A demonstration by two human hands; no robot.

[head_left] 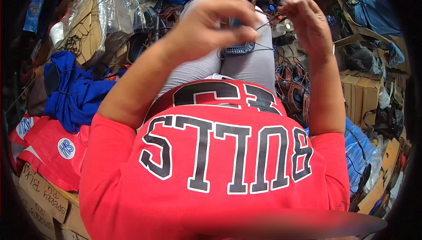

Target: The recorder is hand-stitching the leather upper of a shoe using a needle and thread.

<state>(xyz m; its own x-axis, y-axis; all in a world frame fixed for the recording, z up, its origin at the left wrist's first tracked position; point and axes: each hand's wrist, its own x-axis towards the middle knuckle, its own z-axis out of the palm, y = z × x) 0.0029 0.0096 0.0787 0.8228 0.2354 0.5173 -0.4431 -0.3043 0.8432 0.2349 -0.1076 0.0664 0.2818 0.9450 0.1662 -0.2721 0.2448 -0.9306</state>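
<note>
- Thin, dark cord (267, 22) is slanting up rightward, upper centre of the frame.
- Right hand (309, 23) is bunching its fingers, apparently pinching it.
- Blurred left hand (214, 23) is curving its fingers; cannot tell if pinching.

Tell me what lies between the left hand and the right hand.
In the head view, a thin dark thread shows between the left hand and right hand, with bottles beyond.

Thread (263, 46) across gap beside right hand (310, 25)

Cluttered workshop, cardboard boxes (362, 91), small bottles (279, 30), heaped blue cloth (72, 91)
</note>
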